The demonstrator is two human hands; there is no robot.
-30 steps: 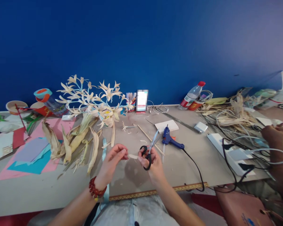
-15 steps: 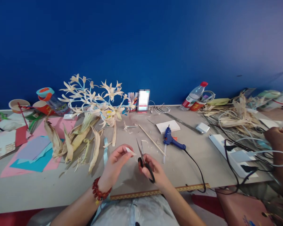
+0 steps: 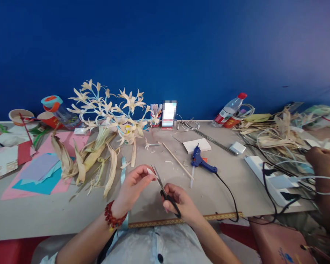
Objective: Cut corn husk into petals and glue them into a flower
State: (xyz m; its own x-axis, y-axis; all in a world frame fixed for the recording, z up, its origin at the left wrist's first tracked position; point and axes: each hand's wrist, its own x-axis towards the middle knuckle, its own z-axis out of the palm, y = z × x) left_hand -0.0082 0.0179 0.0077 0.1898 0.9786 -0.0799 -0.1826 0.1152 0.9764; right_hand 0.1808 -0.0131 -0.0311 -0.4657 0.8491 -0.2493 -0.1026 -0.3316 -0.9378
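Observation:
Between thumb and fingers, my left hand (image 3: 136, 185) pinches a small pale piece of husk (image 3: 151, 173). My right hand (image 3: 179, 201) is closed around the black handles of scissors (image 3: 167, 198), whose blades point up and left and reach the pale piece. Beyond my hands, a wooden stick (image 3: 177, 160) lies among small pale scraps. To its right rests a blue glue gun (image 3: 202, 161) in front of a white box (image 3: 197, 145). Husk flowers on blue stems (image 3: 112, 113) stand at the back left.
Dried husks (image 3: 96, 157) and coloured paper (image 3: 41, 176) lie on the left. A bottle (image 3: 227, 112) stands at the back right, and a power strip (image 3: 272, 181) with cables lies on the right. Another person's hand (image 3: 321, 161) is at the far right.
The scissors have tilted further left, and their blades have moved from beside the pale piece to right at it. The view has shifted slightly.

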